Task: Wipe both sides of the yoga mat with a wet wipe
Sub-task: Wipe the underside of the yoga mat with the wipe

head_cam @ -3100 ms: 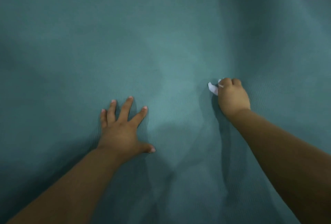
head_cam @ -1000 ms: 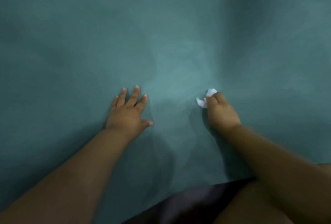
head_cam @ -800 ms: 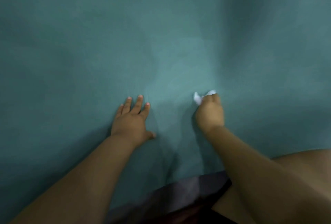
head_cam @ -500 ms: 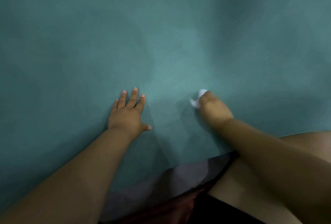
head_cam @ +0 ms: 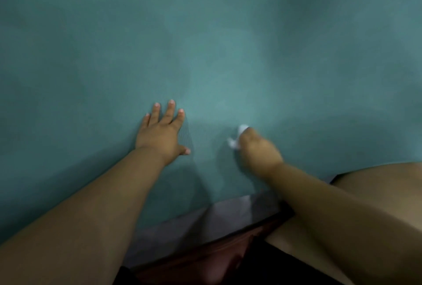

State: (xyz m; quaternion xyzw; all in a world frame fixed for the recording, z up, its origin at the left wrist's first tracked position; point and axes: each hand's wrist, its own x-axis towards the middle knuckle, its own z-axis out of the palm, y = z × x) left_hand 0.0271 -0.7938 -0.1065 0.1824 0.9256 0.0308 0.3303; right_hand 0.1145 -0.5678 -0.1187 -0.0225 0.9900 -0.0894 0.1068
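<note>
The teal yoga mat point(head_cam: 205, 45) fills nearly the whole frame, its near edge running diagonally across the lower centre. The left hand point(head_cam: 161, 134) lies flat on it, fingers straight. Just right of it, the right hand point(head_cam: 259, 147) is curled around a crumpled white wet wipe point(head_cam: 236, 139), pressing it down; unwiped mat stretches toward the top of the frame.

No legible text, label, brand, number or sign anywhere in the head view, plain teal yoga mat point(head_cam: 205, 45) without print or logo, crumpled white wet wipe point(head_cam: 235, 141) blurred and unmarked
</note>
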